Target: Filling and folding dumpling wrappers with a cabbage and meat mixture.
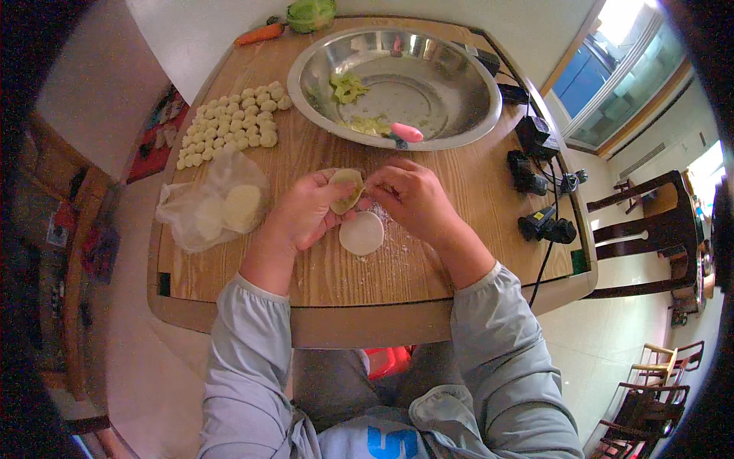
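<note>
My left hand [312, 209] holds a partly folded dough wrapper [346, 192], its thumb lying over the wrapper. The fingertips of my right hand [410, 195] are bent in at the wrapper's right edge; whether they pinch it cannot be told. A round, flat dough wrapper [361, 233] lies on the floured wooden table just below my hands. To the left, a clear plastic bag [215, 201] holds pale rounds of dough. Many small dough balls [235, 123] stand in rows behind the bag. Beyond my hands, a large steel basin [395, 86] contains shredded green vegetable [347, 88].
A pink-handled utensil [406, 132] rests at the basin's near rim. A carrot [260, 34] and a cabbage [310, 14] lie at the back left. Black power adapters [537, 136] and cables line the table's right edge. Dark wooden chairs [642, 235] stand at the right.
</note>
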A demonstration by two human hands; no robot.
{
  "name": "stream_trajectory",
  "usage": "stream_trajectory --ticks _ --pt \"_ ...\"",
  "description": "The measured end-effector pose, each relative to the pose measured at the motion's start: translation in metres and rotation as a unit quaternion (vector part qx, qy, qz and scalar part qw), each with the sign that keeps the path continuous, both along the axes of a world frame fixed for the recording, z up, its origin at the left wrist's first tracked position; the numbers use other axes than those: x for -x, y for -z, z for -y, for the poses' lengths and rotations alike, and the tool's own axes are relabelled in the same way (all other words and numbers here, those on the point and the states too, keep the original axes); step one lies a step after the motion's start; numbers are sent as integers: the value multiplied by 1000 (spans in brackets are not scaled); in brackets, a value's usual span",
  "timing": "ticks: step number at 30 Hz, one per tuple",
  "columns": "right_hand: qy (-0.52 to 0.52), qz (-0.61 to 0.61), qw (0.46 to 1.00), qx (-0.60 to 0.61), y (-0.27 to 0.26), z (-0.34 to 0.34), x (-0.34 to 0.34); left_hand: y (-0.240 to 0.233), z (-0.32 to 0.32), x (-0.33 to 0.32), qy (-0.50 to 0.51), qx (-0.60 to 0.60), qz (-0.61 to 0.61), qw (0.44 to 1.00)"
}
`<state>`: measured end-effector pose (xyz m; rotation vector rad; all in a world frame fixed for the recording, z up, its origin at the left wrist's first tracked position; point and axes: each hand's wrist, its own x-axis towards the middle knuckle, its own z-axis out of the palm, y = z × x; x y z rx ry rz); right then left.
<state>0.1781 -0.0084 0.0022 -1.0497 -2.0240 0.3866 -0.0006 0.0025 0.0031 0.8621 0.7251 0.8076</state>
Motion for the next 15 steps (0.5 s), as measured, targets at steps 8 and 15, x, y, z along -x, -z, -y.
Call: stream_trajectory --ticks 8,15 --pt "-2 -7 1000 21 -4 4 2 3 -1 -5 -36 -2 -68 997" --pt "30 -31 998 35 -4 5 5 -3 5 -9 -61 -25 -87 994"
